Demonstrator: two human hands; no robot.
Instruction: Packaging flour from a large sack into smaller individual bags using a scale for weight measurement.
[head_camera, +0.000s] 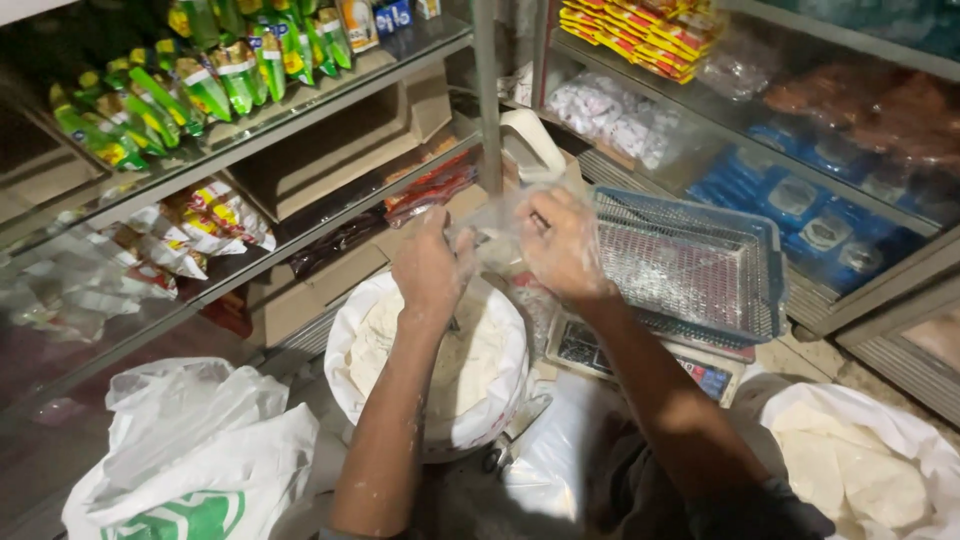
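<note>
I see the glass shelves (300, 110) filling the left side, packed with green snack packets (180, 90), and a second shelf unit (800, 150) closing off the right, so open room is only the narrow floor strip between them. Below my arms sits a big white sack of flour (440, 360), its rim rolled down and its mouth open; another open flour sack (860, 470) sits at the lower right and a crumpled white carrier bag (200, 460) at the lower left. A blue mesh basket (690, 265) rests on a weighing scale (650, 360) just right of the hands, close enough to crowd any swing that way.

The thin clear plastic bag (495, 225) is held up above the sack, between both hands; it is see-through, wrinkled and hard to trace at its edges. My left hand (432, 268), dusted with flour, has its grip pinched on the bag's left edge, knuckles up. My right hand (562, 245) has its grip closed on the right edge, fingers curled, forearm running down to the lower right.
</note>
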